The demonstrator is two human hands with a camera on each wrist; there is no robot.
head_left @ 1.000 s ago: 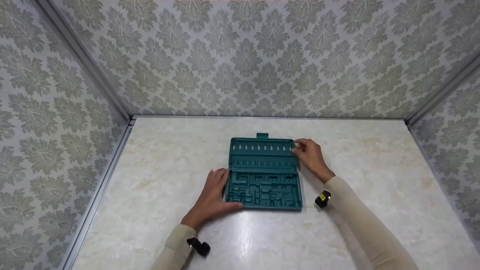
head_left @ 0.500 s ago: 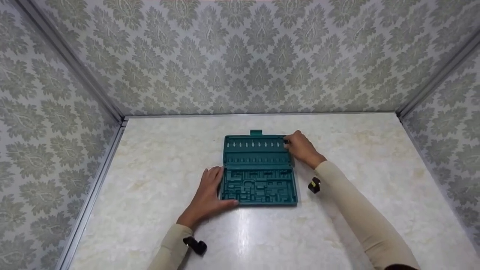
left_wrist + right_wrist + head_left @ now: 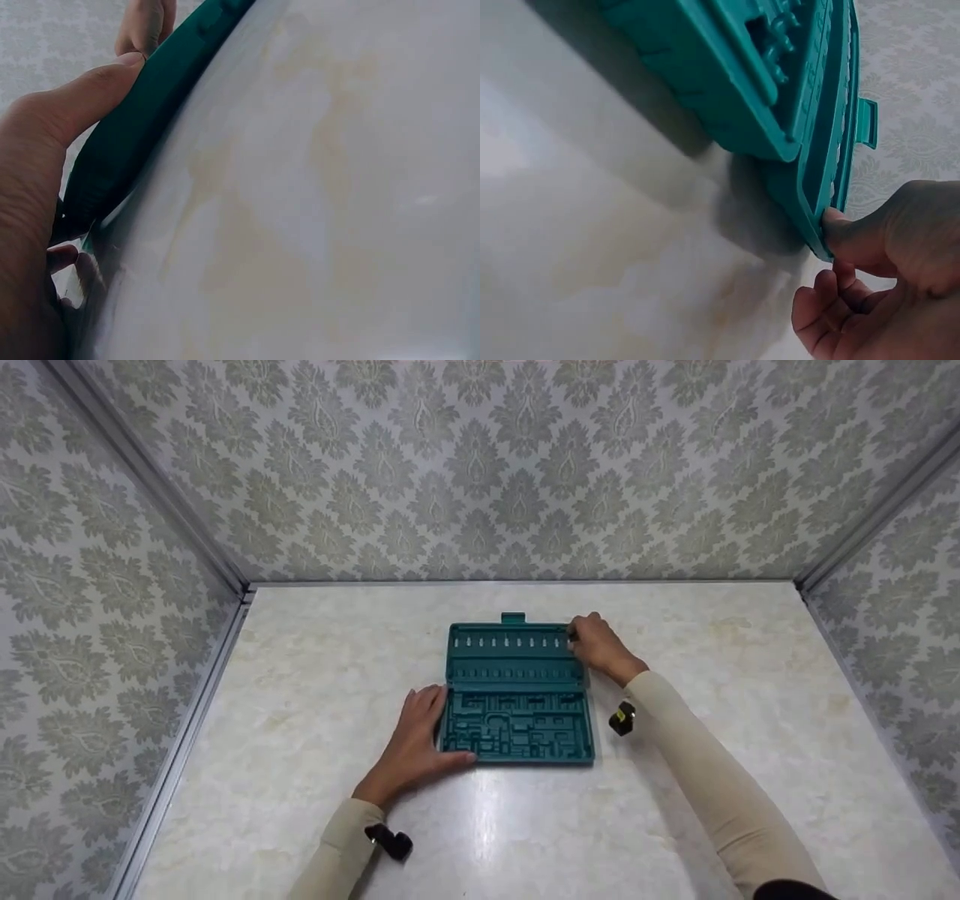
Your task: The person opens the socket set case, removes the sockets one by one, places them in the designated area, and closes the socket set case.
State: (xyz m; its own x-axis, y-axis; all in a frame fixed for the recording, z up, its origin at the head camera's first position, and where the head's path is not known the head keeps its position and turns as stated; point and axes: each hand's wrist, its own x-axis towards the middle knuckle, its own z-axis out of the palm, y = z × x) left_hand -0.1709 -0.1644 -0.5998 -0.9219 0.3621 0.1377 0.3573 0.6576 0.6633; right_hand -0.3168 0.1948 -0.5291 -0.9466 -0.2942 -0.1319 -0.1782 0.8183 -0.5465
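A green plastic tool case (image 3: 514,687) lies unfolded on the table, its moulded tray half nearer me and its lid half beyond. Several small pale marks or pieces line the lid's far row; I cannot tell which. My left hand (image 3: 414,742) holds the near left corner, with the thumb on the front edge and the fingers along the left side. In the left wrist view the thumb (image 3: 97,94) presses the case's edge. At the lid's far right corner, my right hand (image 3: 598,645) pinches the rim. The right wrist view shows its thumb (image 3: 859,238) on the lid's wall.
The marbled tabletop (image 3: 315,660) surrounds the case. Patterned panels (image 3: 480,472) enclose it at the back and both sides. A latch tab (image 3: 513,618) sticks out from the lid's far edge. Small black devices hang at each wrist.
The right hand has moved slightly left onto the lid's corner, its fingers now pinching the rim. The left hand keeps its hold. The head view has shifted a little.
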